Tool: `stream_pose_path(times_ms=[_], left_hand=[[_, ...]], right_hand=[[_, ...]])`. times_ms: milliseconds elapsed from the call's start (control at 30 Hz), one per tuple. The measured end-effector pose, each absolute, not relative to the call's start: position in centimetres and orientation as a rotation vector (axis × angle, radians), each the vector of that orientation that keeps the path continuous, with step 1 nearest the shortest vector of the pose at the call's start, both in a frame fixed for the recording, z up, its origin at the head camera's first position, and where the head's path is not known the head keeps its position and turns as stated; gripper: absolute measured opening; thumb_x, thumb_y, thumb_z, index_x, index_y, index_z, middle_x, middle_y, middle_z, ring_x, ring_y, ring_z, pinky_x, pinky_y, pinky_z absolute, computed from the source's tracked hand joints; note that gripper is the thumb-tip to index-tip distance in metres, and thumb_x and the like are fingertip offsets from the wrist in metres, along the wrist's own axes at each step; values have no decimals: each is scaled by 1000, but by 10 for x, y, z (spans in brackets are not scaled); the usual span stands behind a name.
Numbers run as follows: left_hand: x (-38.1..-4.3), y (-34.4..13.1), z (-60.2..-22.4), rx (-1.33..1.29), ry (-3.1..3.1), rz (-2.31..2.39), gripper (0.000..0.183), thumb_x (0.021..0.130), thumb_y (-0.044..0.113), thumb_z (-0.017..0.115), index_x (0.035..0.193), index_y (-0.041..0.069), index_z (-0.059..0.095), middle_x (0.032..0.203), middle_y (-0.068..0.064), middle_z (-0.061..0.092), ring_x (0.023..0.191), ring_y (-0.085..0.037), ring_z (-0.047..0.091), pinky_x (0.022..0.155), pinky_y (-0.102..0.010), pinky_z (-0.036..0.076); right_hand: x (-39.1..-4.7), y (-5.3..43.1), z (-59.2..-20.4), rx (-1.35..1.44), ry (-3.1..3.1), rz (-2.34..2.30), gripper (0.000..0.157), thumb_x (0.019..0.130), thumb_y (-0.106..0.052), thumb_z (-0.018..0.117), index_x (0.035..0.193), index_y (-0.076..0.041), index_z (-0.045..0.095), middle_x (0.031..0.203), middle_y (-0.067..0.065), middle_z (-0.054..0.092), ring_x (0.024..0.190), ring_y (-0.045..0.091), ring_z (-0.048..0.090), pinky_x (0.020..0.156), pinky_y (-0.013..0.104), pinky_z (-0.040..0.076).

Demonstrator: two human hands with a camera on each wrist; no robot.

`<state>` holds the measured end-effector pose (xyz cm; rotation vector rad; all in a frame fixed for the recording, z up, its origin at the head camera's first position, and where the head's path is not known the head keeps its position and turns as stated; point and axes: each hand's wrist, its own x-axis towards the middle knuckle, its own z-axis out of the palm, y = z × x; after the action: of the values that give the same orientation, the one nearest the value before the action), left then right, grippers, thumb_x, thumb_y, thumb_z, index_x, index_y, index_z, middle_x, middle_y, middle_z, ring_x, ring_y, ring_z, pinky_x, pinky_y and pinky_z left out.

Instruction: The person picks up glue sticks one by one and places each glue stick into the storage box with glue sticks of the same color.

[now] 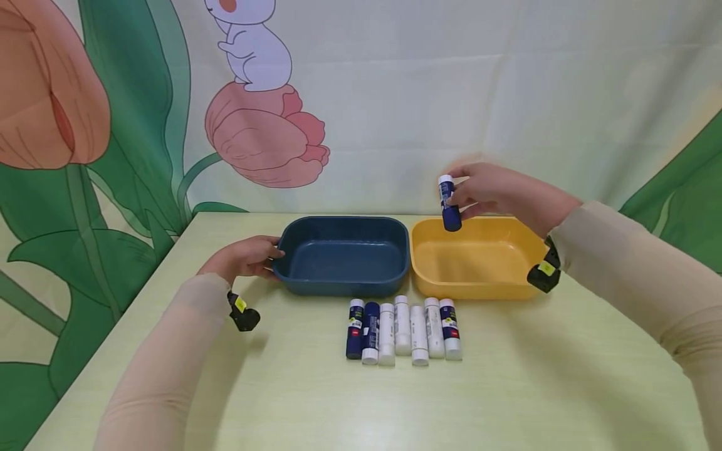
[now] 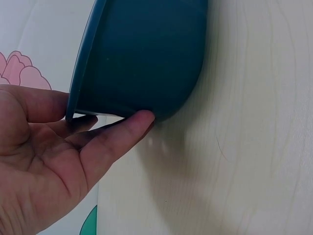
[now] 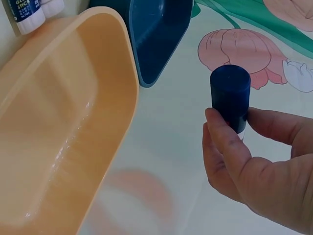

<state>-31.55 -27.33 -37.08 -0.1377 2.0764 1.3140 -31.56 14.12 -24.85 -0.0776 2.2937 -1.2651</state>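
Over table [image 1: 316,401], hands [image 1: 251,255] [image 1: 486,188] grip blue tray [image 1: 341,289], glue stick [image 1: 445,193].

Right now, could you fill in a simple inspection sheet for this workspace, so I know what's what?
Surface: pale table with a faint wood grain.
Job's things: blue tray and yellow tray side by side; seven glue sticks in a row in front of them.
Clutter: a hairlike strand on the table; otherwise nothing seen.
Grips: left grip holds the blue tray's left end; right grip pinches a raised navy glue stick.
Cables: nothing seen.
Surroundings: backdrop printed with flowers and a white animal.
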Motion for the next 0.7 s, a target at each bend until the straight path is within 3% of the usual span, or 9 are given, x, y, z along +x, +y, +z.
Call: stream_pose_path(times_ms=[433,700], left_hand=[[-316,-274,-372,-132,2072,1319,60,111,7,28,163,0,0,168,-29,16,144,-44,38,118,-55,41],[-315,-274,-370,-145,2060,1323,60,111,7,29,163,0,0,168,-28,18,143,-43,40,118,-54,41]], right_hand=[[-337,126,-281,-88,2190,-1166,65,105,3,44,161,5,11,156,35,31,138,43,45,117,52,42],[-345,115,-310,-57,2195,-1017,59,104,2,49,156,9,23,151,33,39,133,40,50,116,48,46]])
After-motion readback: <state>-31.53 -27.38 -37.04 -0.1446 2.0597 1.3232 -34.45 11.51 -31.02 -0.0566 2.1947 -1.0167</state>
